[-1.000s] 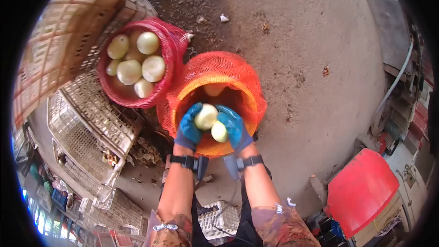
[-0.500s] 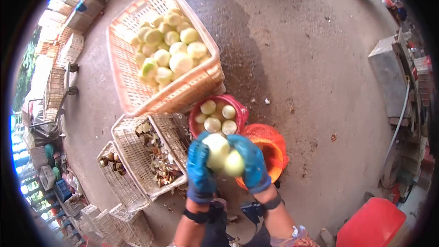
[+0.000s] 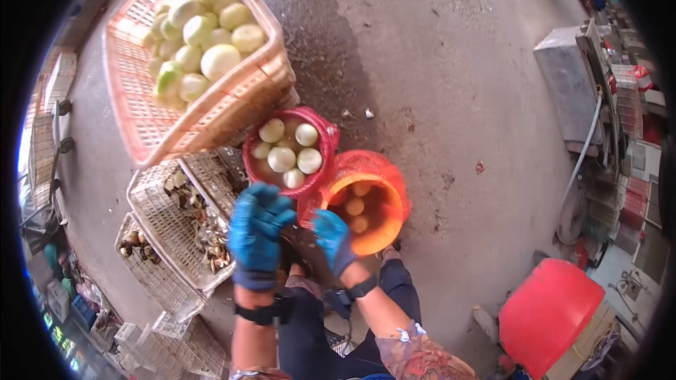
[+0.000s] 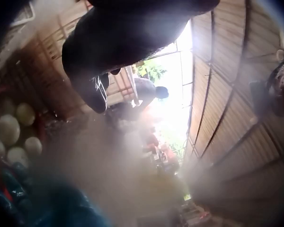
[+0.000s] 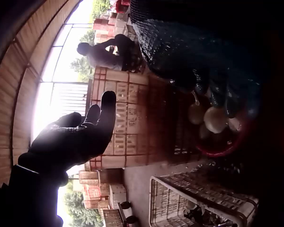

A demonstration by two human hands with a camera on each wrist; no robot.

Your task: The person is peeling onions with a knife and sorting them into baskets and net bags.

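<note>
Both hands wear wet blue gloves and hold nothing. In the head view my left hand [image 3: 260, 232] hovers left of centre, its fingers loosely bent, just below the red-mesh tub [image 3: 328, 169]. That tub holds several pale, round vegetables [image 3: 282, 160], like peeled onions, in water. Slightly lower, my right hand [image 3: 331, 236] has loose fingers beside the left rim of the orange bucket [image 3: 377, 246]. Round vegetables [image 3: 355, 205] show in murky water inside that bucket. Beyond the red-mesh tub, a tall crate [image 3: 232, 91] is heaped with more of these pale vegetables [image 3: 220, 62].
White baskets [image 3: 165, 214] with scraps and peelings stand to the left. At lower right is a red chair-like panel [image 3: 553, 317], with a grey metal box [image 3: 567, 81] farther up. Wet concrete [image 3: 317, 35] runs past the crate. Another person [image 5: 106, 54] appears behind the crates in the right wrist view.
The hands lifted two pale vegetables out of the orange bucket and up toward the red-mesh tub. Now both are let go, and the hands have come apart. The head view has shifted, bringing in the heaped crate.
</note>
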